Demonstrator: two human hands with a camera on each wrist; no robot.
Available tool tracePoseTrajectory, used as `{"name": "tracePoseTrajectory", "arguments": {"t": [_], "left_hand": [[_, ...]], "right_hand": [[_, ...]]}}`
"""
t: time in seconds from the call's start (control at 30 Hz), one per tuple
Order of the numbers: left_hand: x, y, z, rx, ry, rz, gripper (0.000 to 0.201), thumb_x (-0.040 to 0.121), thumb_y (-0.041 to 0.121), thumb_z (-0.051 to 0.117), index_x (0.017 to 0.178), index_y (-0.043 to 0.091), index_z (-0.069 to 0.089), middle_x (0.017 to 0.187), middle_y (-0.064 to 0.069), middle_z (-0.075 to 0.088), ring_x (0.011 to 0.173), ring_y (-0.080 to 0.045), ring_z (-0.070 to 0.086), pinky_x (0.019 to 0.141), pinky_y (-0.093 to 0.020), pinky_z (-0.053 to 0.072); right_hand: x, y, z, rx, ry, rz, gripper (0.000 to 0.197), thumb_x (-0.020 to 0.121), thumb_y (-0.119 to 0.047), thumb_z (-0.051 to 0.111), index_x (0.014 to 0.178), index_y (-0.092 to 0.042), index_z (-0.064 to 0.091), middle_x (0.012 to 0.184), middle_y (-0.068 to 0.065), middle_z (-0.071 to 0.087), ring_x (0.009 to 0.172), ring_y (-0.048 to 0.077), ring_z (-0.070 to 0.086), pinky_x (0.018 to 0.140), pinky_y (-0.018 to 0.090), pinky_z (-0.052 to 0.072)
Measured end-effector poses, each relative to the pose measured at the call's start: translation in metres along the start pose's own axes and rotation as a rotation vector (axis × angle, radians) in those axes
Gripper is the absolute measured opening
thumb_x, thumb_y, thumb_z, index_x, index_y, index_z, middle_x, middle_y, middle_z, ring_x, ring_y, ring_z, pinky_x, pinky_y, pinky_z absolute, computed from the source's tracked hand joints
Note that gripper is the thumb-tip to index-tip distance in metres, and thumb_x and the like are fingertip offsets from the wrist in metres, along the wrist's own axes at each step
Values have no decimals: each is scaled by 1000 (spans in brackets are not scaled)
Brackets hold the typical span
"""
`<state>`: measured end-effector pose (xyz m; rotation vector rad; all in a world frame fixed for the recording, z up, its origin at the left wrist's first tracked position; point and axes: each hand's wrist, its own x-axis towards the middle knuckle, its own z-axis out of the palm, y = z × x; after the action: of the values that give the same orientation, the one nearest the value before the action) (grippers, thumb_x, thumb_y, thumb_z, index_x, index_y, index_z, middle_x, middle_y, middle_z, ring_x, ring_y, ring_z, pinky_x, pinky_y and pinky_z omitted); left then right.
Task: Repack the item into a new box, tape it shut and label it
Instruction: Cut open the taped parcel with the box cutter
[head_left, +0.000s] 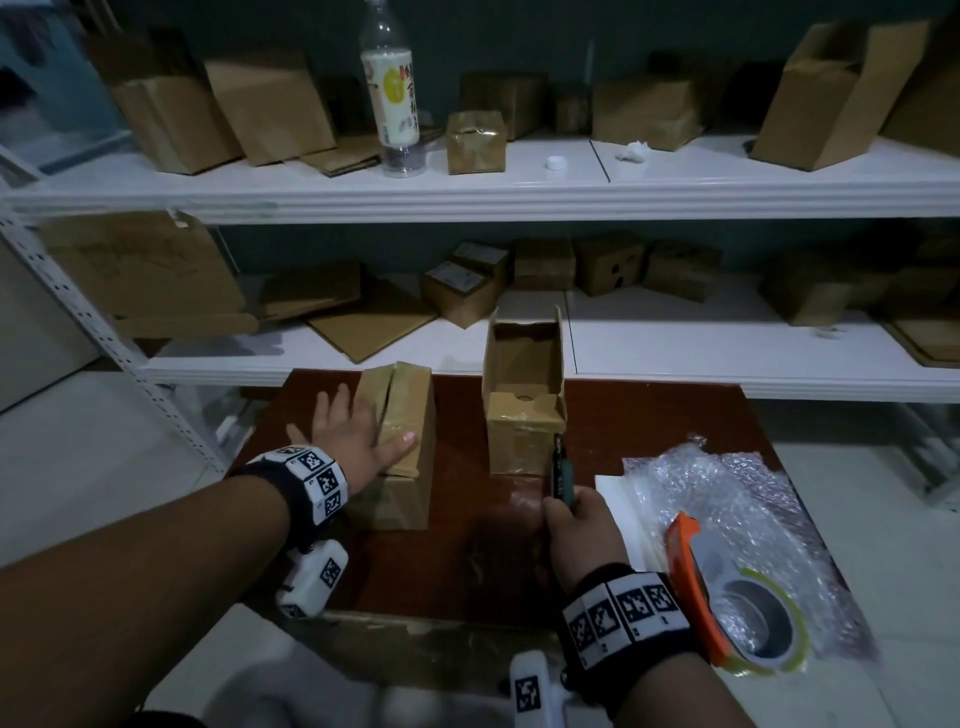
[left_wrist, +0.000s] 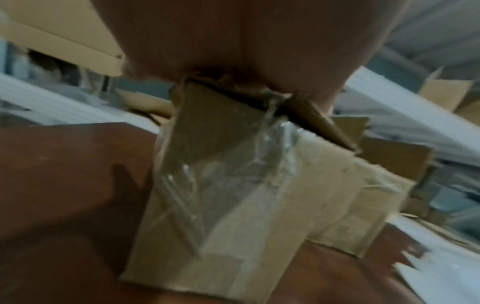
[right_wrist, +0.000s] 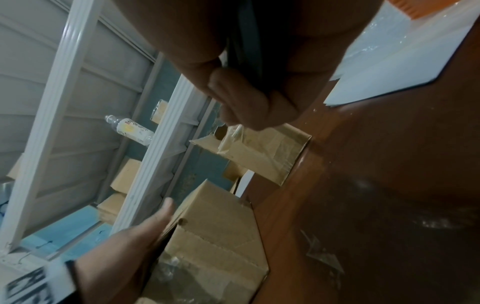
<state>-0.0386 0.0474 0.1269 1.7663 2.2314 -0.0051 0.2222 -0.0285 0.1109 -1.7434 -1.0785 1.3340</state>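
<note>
A brown cardboard box with its top flaps taped shut (head_left: 402, 441) stands on the dark red-brown wooden tabletop (head_left: 452, 561). The person's left hand (head_left: 349, 434) lies flat on top of this box with the fingers straight and spread, so the grip is wide open and only rests there. From the left wrist view, shiny clear tape runs down the side of the box (left_wrist: 233, 195).

Just to the right of the taped box stands a smaller brown cardboard box with its lid flap standing up (head_left: 524, 410). Something brown with a round hole sits inside it, but it is hard to tell what it is.

The person's right hand (head_left: 582, 530) is near the front right corner of the small open box. Its fingers are curled tight around a thin dark tool with a green part (head_left: 562, 470), a pen or a small knife; which one is not clear. The tip of the tool points up at the corner of the small open box.

To the right of the small open box lie a flat white sheet (head_left: 623, 512), a crinkly clear sheet of bubble wrap (head_left: 748, 499), and on the wrap an orange tape holder with a roll of clear tape (head_left: 737, 608).

Behind the boxes is a white shelf rack (head_left: 493, 192) with many more brown boxes and a tall clear plastic bottle with a white and yellow label (head_left: 392, 88).
</note>
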Motion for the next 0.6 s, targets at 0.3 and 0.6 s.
{"name": "tracePoseTrajectory", "arguments": {"t": [0.3, 0.6], "left_hand": [[-124, 58, -17, -407, 290, 569, 45, 78, 57, 68, 119, 45, 54, 124, 22, 47, 119, 0, 40, 106, -41, 40], [-138, 111, 6, 88, 50, 789, 104, 63, 69, 73, 151, 47, 22, 153, 34, 16, 141, -2, 9, 117, -35, 12]], "right_hand": [[9, -13, -11, 853, -199, 319, 46, 102, -52, 45, 121, -13, 59, 78, 13, 68, 72, 29, 66, 65, 40, 58], [-10, -7, -35, 1026, -322, 321, 87, 93, -77, 28, 139, -9, 53, 128, 24, 66, 119, 38, 65, 109, 53, 44]]}}
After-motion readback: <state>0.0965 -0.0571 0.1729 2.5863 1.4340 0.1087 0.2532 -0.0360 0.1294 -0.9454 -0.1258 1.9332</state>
